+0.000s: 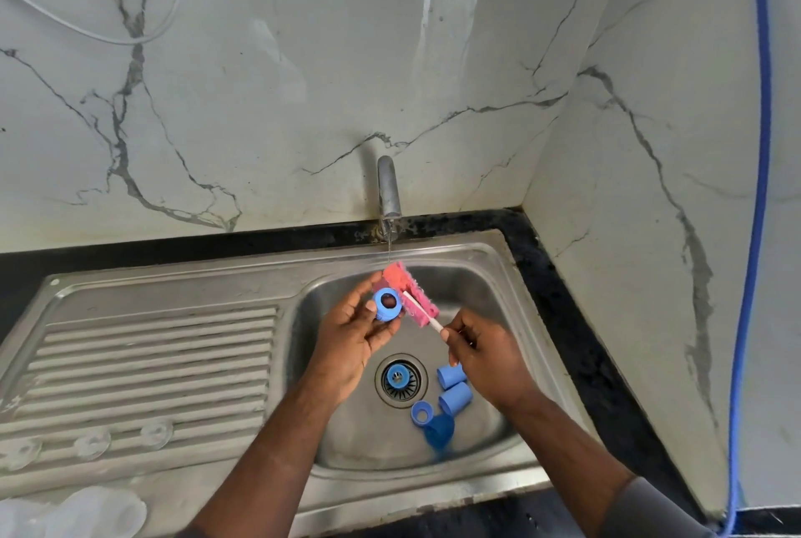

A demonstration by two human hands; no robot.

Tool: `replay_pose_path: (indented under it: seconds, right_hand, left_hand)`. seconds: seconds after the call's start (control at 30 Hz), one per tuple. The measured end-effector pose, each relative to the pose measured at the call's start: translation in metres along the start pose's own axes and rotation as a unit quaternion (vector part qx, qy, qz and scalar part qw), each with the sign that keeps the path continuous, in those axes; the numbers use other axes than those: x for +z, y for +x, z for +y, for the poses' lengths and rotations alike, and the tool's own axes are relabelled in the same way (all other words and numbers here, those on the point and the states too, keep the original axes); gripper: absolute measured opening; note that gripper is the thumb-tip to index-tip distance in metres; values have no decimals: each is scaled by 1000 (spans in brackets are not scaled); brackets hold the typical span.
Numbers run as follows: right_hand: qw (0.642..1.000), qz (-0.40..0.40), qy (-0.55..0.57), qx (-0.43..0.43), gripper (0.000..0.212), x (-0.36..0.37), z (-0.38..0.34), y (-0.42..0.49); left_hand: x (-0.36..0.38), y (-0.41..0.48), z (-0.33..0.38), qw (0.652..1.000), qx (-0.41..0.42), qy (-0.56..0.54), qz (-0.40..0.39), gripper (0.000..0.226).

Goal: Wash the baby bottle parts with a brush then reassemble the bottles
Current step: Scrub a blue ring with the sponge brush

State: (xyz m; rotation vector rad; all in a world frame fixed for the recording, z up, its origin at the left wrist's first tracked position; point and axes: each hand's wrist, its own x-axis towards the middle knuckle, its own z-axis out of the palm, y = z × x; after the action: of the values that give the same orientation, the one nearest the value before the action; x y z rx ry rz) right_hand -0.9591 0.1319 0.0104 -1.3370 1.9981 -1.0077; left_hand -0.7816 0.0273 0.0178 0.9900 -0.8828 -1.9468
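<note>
Blue ring [387, 304] sat pinched in my left hand [355, 333]; my right hand [485, 353], at its three o'clock, gripped the pink brush [411, 297] under the tap [389, 190].

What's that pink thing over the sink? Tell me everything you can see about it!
It is a brush with a pink, spongy-looking head and a thin white handle. The right hand pinches the handle's lower end. It tilts, head up under the thin stream from the tap, above the sink. Its head is right beside the blue ring that the left hand holds; I cannot tell if they touch.
</note>
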Motion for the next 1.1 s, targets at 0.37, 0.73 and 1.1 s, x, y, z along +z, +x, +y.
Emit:
replay_pose_path:
  seconds: [0.37, 0.73, 1.1]
  right_hand:
    - [997, -24, 70, 38, 27, 8, 0, -3]
    - [992, -54, 99, 48, 26, 11, -10, -4]
    - [996, -46, 72, 26, 26, -6, 2, -4]
  left_hand:
    - [8, 4, -6, 986, 13, -132, 96, 33]
    - [18, 3, -8, 966, 36, -222, 129, 30]
    - [10, 0, -7, 990, -34, -110, 82, 31]
